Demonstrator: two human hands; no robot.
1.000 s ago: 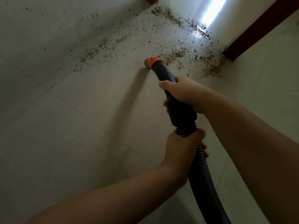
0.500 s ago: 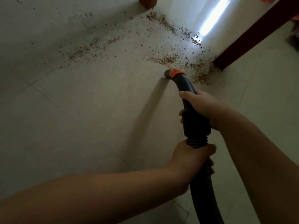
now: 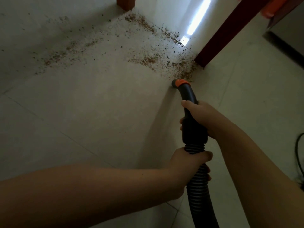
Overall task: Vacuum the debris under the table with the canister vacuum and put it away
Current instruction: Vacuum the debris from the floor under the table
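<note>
Both hands, right hand [image 3: 201, 119] and left hand [image 3: 189, 165], grip the hose [image 3: 197, 186]; nozzle [image 3: 180, 83] nears table leg [image 3: 218, 38], could scatter crumbs [image 3: 148, 60].

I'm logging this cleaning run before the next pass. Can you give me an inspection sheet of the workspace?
Surface: pale tiled floor, brown crumb debris in streaks.
Job's things: black ribbed vacuum hose; its orange-collared nozzle at the edge of the debris.
Clutter: nothing seen.
Grippers: right hand grips the handle; left hand grips the hose.
Cables: dark cord, right edge.
Surroundings: two red-brown wooden table legs.
</note>
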